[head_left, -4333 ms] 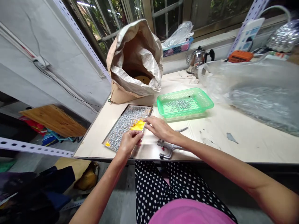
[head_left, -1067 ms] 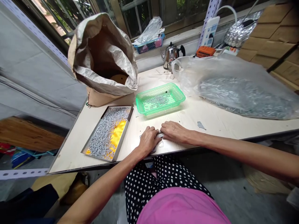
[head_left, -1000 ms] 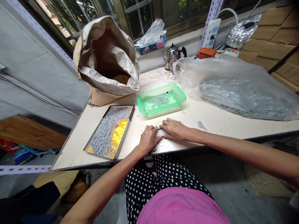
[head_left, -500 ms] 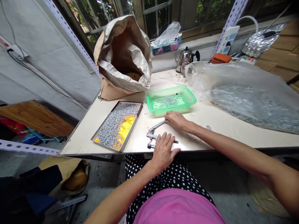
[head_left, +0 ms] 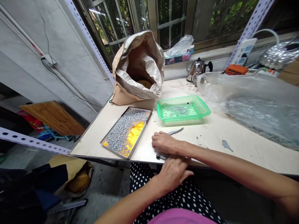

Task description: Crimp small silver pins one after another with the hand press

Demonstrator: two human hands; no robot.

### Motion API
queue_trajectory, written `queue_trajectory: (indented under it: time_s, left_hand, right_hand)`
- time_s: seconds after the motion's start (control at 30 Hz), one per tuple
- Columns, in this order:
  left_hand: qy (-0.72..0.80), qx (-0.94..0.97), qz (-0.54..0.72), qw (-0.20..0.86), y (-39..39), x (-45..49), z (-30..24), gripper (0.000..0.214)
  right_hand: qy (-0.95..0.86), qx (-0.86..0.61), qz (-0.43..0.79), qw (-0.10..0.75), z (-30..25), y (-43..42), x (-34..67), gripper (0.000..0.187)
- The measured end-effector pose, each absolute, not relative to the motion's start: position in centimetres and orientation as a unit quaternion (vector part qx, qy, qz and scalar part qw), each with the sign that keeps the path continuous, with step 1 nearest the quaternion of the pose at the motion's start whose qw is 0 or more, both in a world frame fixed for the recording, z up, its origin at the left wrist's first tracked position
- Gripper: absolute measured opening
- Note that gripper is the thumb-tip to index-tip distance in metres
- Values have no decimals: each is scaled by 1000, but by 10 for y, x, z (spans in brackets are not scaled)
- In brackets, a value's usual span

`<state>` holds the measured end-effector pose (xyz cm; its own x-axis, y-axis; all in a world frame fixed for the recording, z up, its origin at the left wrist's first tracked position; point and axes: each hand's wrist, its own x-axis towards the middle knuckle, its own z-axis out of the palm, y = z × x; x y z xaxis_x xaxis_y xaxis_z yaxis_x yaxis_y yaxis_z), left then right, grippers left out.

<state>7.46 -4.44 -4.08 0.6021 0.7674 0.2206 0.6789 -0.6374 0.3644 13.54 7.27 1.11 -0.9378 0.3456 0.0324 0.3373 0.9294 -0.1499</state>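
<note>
My right hand point(head_left: 166, 143) lies on a metal plier-like hand tool point(head_left: 175, 131) near the table's front edge. Its fingers are curled over the tool's middle, and one handle sticks out toward the green basket point(head_left: 206, 109). My left hand point(head_left: 174, 172) rests at the table's front edge just below my right wrist, fingers loosely stretched and holding nothing. To the left lies a flat metal tray point(head_left: 140, 135) full of small silver metal pieces on a yellow sheet point(head_left: 133, 137). The green basket holds more of these pieces.
A large open paper sack point(head_left: 140, 65) stands at the back left of the white table point(head_left: 210, 137). A clear plastic bag point(head_left: 257, 99) of metal parts fills the right side. A steel kettle point(head_left: 197, 67) and an orange item point(head_left: 236, 69) sit by the window.
My left hand has slid off the tabletop back to the front edge. My right hand has moved from the tool's handle end onto its middle. The camera has shifted left.
</note>
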Motion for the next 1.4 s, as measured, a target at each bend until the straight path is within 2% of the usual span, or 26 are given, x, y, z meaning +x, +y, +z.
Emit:
queue_trajectory:
  time_s: [0.1, 0.17, 0.23, 0.3, 0.37, 0.47, 0.53, 0.7, 0.9, 1.0, 1.23, 1.4]
  left_hand:
    - [361, 905, 214, 73, -38, 46, -18, 25]
    - [457, 859, 228, 39, -18, 13, -2, 27]
    - [620, 749, 234, -2, 12, -24, 10, 25]
    - [732, 651, 200, -20, 45, -59, 16, 21]
    - [781, 605, 152, -23, 73, -85, 15, 21]
    - [805, 590, 67, -12, 101, -103, 7, 22]
    - [804, 594, 24, -3, 110, -105, 2, 22]
    - [796, 604, -31, 12, 119, -107, -2, 22]
    - [773, 630, -79, 5, 117, -110, 4, 26]
    - [759, 645, -90, -4, 116, -108, 10, 27]
    - [755, 649, -92, -18, 107, -109, 20, 21]
    - [765, 636, -92, -36, 89, -110, 32, 22]
  right_hand:
    - [-951, -263, 71, 145, 33, 103, 152, 22]
    - [-919, -324, 53, 219, 53, 130, 172, 23]
    - [-883, -404, -1, 239, 70, 153, 193, 22]
    - [-855, -461, -52, 232, 78, 163, 210, 23]
    - [-850, -473, -52, 228, 74, 157, 219, 24]
    - [-881, -421, 60, 206, 45, 126, 222, 23]
    - [-894, -392, 147, 159, 20, 101, 220, 19]
    - [-892, -390, 215, 76, -16, 58, 218, 18]
    - [-905, -393, 163, 15, -17, 43, 216, 12]
    - [-905, -407, 123, -3, -18, 37, 214, 17]
    - [-902, -416, 115, 5, -16, 30, 213, 14]
    - [-901, -421, 100, 43, -28, 29, 214, 15]
